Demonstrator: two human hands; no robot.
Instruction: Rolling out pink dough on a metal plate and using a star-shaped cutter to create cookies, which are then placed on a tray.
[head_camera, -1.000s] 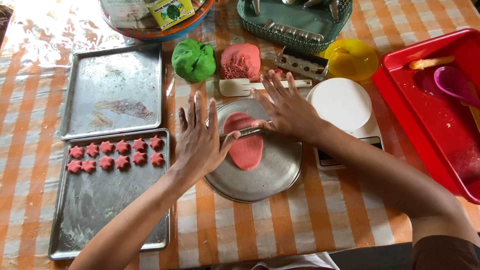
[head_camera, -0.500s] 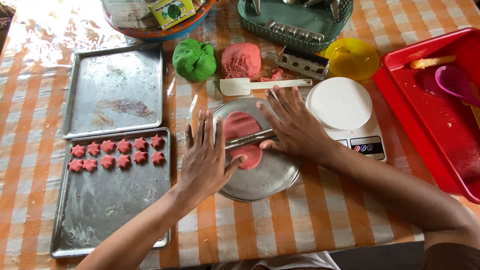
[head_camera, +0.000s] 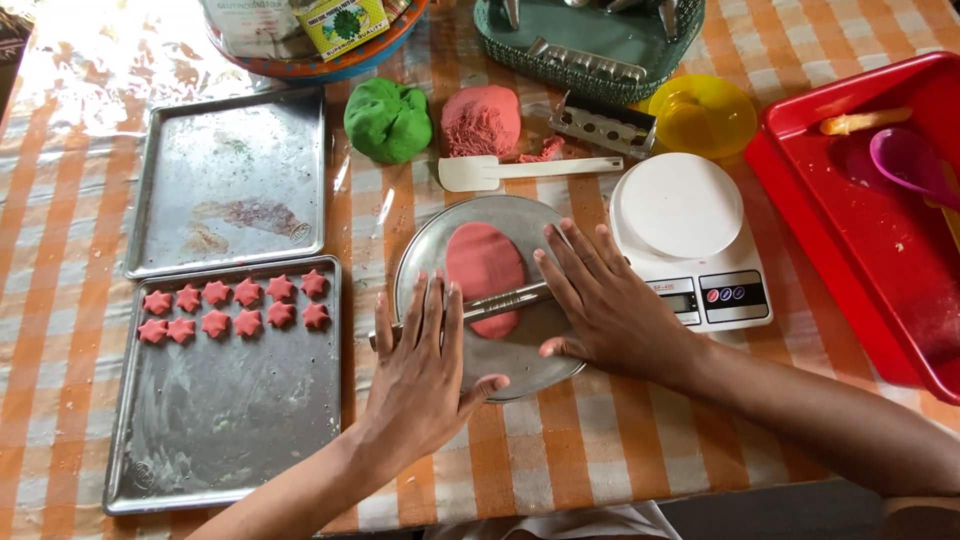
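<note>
On the round metal plate (head_camera: 430, 262), one flattened pink dough oval (head_camera: 482, 268), long axis toward the table's far edge, one metal rolling rod (head_camera: 505, 298) lying crosswise, left hand (head_camera: 425, 375) and right hand (head_camera: 605, 305) pressing it with flat open palms, ten pink star cutouts (head_camera: 235, 308) on the near tray (head_camera: 220, 420).

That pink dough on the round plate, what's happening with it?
A person is pressing a thin metal rod across the flat pink dough on a round metal plate. The left hand and the right hand lie flat, palms down, over the rod's two ends. To the left, a baking tray holds ten pink star shapes. Lumps of green dough and pink dough sit behind the plate, with a kitchen scale beside it.
</note>
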